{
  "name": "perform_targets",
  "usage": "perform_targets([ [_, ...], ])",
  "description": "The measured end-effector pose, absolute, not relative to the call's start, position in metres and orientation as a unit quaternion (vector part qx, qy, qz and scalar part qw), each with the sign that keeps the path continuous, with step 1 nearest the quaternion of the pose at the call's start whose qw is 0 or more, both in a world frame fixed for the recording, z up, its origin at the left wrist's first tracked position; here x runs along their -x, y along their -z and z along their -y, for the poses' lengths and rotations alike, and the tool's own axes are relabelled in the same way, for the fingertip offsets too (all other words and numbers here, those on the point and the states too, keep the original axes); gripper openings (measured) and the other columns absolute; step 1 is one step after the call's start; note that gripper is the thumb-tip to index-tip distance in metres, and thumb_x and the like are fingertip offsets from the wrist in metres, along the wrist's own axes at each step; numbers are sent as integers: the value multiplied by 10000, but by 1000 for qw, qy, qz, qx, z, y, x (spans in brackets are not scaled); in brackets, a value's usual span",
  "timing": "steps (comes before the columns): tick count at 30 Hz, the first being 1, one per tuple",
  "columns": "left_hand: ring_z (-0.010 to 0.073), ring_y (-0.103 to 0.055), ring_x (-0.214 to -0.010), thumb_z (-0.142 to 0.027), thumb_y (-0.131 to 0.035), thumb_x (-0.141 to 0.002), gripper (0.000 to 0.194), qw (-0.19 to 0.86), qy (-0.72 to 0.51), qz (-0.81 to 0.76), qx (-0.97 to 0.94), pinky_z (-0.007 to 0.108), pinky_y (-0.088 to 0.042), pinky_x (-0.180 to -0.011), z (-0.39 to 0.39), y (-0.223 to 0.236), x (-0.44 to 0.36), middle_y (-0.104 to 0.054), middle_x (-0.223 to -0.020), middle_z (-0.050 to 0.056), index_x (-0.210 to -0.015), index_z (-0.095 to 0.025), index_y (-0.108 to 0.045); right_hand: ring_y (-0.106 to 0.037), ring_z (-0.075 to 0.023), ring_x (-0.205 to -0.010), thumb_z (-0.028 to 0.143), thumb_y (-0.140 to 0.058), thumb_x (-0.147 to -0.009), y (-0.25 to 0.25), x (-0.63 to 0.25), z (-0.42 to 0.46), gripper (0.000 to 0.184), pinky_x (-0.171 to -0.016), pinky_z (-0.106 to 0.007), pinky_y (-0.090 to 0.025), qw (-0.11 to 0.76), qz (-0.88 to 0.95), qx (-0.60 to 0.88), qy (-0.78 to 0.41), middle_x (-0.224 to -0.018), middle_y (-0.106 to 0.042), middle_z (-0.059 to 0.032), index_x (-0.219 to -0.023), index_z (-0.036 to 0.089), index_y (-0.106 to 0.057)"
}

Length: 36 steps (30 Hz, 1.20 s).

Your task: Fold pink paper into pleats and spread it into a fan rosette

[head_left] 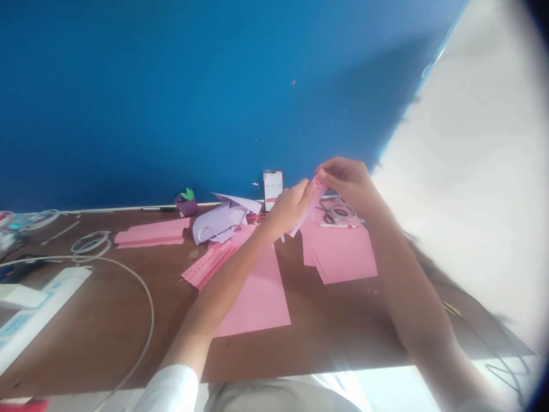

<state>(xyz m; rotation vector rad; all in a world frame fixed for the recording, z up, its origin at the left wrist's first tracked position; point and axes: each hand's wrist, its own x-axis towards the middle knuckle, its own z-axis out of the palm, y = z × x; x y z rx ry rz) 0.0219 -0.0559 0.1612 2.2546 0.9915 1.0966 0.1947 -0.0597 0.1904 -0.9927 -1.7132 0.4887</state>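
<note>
Both my hands are raised over the far part of the brown table (107, 320) and pinch one narrow pink paper strip (309, 201). My left hand (286, 207) grips its lower part, fingers closed. My right hand (348, 178) holds the upper end, fingers curled. Below them lie a large pink sheet (257, 297) and a stack of pink sheets (341, 252). A dotted pink strip (206, 265) lies left of my left forearm.
Lilac paper pieces (221, 222), a folded pink sheet (150, 233), a small purple pot with green leaves (186, 203), scissors (332, 214), a pen (338, 225) and a phone (273, 189) against the blue wall. White power strip (30, 312), cable (146, 309) and tape rolls (91, 242) at left.
</note>
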Motion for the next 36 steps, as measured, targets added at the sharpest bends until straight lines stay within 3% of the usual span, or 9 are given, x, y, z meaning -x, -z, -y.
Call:
perform_targets([
  [5,167,-419,-584,-583,-170,-975,470,216,-415,-336,-817,319,-284,-615,55,-161,-22,-395,-609,-5,-734,-226,-358,-576,-177,-664,492,-691,-801,-191,-195,61,222,-593,-331,-487,523,718,411,-207,-740,-638,-17,-808,271,-683],
  [19,182,-568,-619,-581,-262,-968,446,276,-396,-342,-807,314,-389,-617,57,-164,-21,-543,-637,19,-836,-223,-493,-480,-137,-621,422,-651,-863,-189,-197,60,191,-580,-295,-390,532,723,394,-200,-687,-574,5,-822,236,-663],
  [30,160,-471,-663,-558,-217,-981,447,274,-433,-306,-802,313,-354,-640,55,-163,-21,-463,-681,9,-755,-214,-392,-489,-142,-634,406,-647,-866,-188,-190,62,171,-569,-292,-387,529,732,377,-204,-705,-572,6,-820,243,-657],
  [36,138,-421,-602,-544,-284,-977,469,239,-441,-327,-801,302,-289,-592,57,-166,-22,-414,-607,-6,-665,-203,-363,-529,-153,-642,380,-647,-866,-188,-190,62,150,-582,-305,-409,530,735,363,-215,-709,-597,1,-806,243,-661],
])
